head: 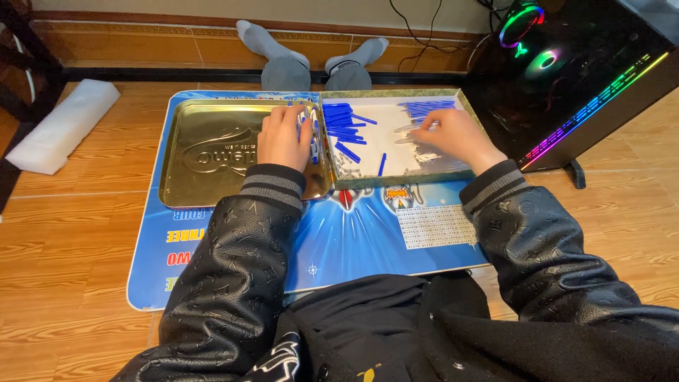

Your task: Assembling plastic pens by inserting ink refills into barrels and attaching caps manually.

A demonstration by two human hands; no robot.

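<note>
The left hand (283, 136) rests on the gold tin tray (205, 152), fingers clamped on a few blue sticks (311, 131). The right hand (453, 134) reaches into the white box (396, 159) of sticks, fingers loosely together.

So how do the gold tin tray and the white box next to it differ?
The gold tin tray is shiny metal with an embossed base; the white box is matte with a patterned rim. The tray's base looks bare, with the left hand at its right edge; the box holds many blue sticks, where the right hand reaches. Both are shallow, rectangular, and lie on the blue mat.
</note>
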